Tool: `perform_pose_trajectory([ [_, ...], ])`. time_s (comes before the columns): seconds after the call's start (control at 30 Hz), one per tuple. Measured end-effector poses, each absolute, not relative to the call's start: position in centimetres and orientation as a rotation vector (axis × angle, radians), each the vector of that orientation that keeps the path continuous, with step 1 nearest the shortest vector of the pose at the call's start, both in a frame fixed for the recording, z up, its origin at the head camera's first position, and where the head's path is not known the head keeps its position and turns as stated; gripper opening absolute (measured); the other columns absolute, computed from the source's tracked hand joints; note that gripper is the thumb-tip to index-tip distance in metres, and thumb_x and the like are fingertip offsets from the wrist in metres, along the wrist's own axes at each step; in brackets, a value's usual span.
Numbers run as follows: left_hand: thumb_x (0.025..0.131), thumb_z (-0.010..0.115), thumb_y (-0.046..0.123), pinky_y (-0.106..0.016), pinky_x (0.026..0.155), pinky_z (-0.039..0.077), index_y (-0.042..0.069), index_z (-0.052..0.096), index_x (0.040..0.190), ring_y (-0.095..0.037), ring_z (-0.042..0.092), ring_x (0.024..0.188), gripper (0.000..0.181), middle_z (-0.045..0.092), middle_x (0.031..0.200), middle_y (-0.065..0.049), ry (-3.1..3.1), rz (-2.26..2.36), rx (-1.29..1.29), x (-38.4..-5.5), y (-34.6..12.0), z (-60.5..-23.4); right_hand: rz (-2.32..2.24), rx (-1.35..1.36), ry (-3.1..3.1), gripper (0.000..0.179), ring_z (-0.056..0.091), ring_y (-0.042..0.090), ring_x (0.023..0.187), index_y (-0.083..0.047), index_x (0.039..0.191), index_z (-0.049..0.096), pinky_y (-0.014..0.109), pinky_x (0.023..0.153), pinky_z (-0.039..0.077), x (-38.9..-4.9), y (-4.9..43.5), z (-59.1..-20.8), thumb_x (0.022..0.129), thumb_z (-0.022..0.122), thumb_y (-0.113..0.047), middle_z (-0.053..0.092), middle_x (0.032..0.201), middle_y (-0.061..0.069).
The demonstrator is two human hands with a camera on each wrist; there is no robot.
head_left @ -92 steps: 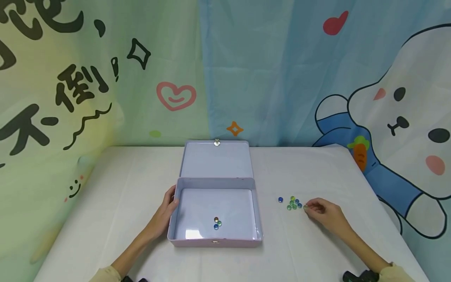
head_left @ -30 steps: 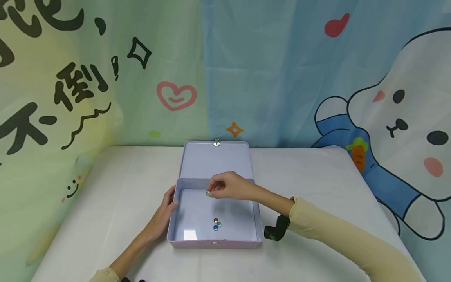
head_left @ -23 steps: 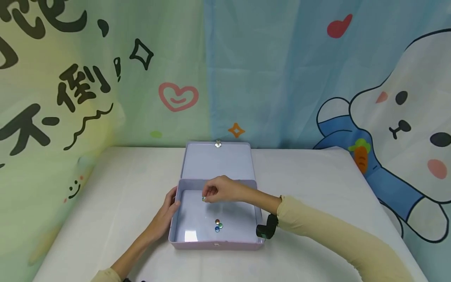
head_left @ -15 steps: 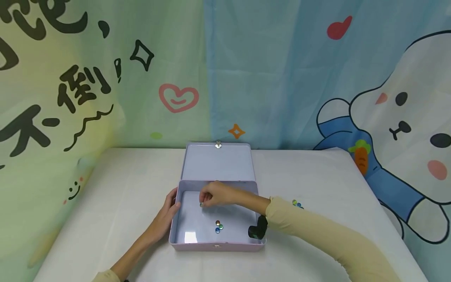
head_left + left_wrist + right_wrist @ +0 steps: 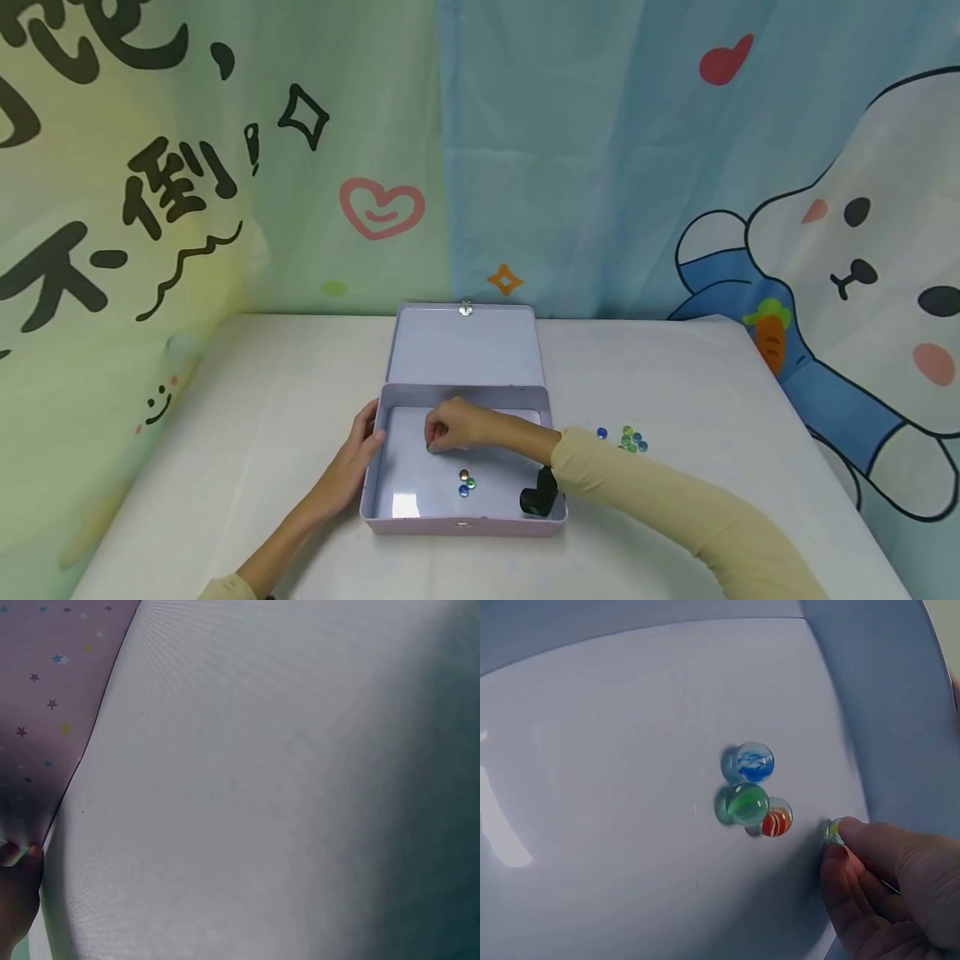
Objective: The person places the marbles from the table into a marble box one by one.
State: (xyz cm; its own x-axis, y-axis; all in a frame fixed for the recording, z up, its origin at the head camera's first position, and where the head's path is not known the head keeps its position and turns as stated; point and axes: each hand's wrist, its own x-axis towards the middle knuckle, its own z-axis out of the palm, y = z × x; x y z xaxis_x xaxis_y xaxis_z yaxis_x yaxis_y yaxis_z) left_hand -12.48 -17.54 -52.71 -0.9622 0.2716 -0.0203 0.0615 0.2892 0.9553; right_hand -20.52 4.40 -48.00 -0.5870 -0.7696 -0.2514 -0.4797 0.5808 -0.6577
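An open lilac box (image 5: 420, 527) with a hinged lid (image 5: 465, 343) lies on the white table. My left hand (image 5: 352, 462) holds its left side, thumb at the rim; the left wrist view catches part of this hand (image 5: 19, 892) against the star-printed outside. Inside the box, my right hand (image 5: 459, 423) pinches a clear marble with yellow and green (image 5: 832, 831) between thumb and fingertips, close over the floor. Beside it three marbles sit clustered: a blue one (image 5: 755, 762), a green one (image 5: 748, 804) and an orange-red one (image 5: 776, 819).
To the right of the box, several green and blue marbles (image 5: 630, 442) are grouped on the white tablecloth (image 5: 675, 375), with a blue marble (image 5: 602, 433) slightly apart. A printed curtain (image 5: 525, 150) hangs behind the table. My right sleeve (image 5: 667, 508) crosses the box's right wall.
My right hand has carried a marble from the group on the table leftward into the box, then lowered it toward the floor. My left hand has stayed at the box's side.
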Motion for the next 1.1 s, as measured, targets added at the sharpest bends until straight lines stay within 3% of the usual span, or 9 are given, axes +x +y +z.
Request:
perform_pose_trajectory([
  [0.3, 0.105, 0.031, 0.027, -0.066, 0.108, 0.030, 0.017, 0.014, 0.154, -0.048, 0.022, 0.145, 0.053, 0.018, 0.160, -0.020, 2.396, 1.726, 0.328, -12.5, -17.5, -52.7, -0.738, -0.997, 2.317, 0.006, 0.050, 0.002, 0.068, -0.005, 0.088, 0.070, 0.013, 0.063, 0.043, -20.6, 4.6, -48.0, 0.087, 0.071, -0.010, 0.067, 0.078, 0.002],
  [0.53, 0.105, 0.031, 0.028, -0.064, 0.108, 0.030, 0.017, 0.013, 0.154, -0.046, 0.024, 0.144, 0.053, 0.019, 0.159, -0.019, 2.409, 1.707, 0.298, -12.5, -17.5, -52.6, -0.796, -1.028, 2.369, 0.011, 0.055, 0.003, 0.076, -0.004, 0.096, 0.071, 0.013, 0.070, 0.046, -20.6, 5.6, -46.3, 0.090, 0.067, -0.012, 0.070, 0.087, 0.004],
  [0.67, 0.105, 0.030, 0.028, -0.064, 0.109, 0.029, 0.017, 0.013, 0.154, -0.045, 0.025, 0.144, 0.053, 0.020, 0.159, -0.019, 2.416, 1.701, 0.294, -12.3, -17.6, -52.5, -0.885, -1.025, 2.355, 0.016, 0.059, 0.006, 0.081, -0.001, 0.101, 0.071, 0.015, 0.074, 0.049, -20.5, 6.9, -44.3, 0.091, 0.066, -0.013, 0.072, 0.091, 0.004],
  [0.87, 0.105, 0.030, 0.028, -0.066, 0.109, 0.027, 0.015, 0.013, 0.154, -0.045, 0.023, 0.145, 0.053, 0.020, 0.159, -0.019, 2.430, 1.715, 0.287, -12.1, -17.8, -52.1, -1.006, -0.991, 2.363, 0.016, 0.061, 0.005, 0.085, -0.008, 0.103, 0.072, 0.017, 0.078, 0.051, -20.8, 9.4, -41.2, 0.093, 0.065, -0.018, 0.072, 0.096, 0.001],
  [1.1, 0.105, 0.029, 0.028, -0.066, 0.109, 0.027, 0.017, 0.012, 0.154, -0.045, 0.020, 0.146, 0.052, 0.018, 0.160, -0.019, 2.404, 1.713, 0.316, -12.1, -17.5, -52.4, -1.125, -0.844, 2.430, 0.013, 0.061, 0.011, 0.082, -0.014, 0.102, 0.073, 0.022, 0.075, 0.053, -20.4, 14.1, -39.4, 0.092, 0.066, -0.020, 0.072, 0.095, 0.001],
])
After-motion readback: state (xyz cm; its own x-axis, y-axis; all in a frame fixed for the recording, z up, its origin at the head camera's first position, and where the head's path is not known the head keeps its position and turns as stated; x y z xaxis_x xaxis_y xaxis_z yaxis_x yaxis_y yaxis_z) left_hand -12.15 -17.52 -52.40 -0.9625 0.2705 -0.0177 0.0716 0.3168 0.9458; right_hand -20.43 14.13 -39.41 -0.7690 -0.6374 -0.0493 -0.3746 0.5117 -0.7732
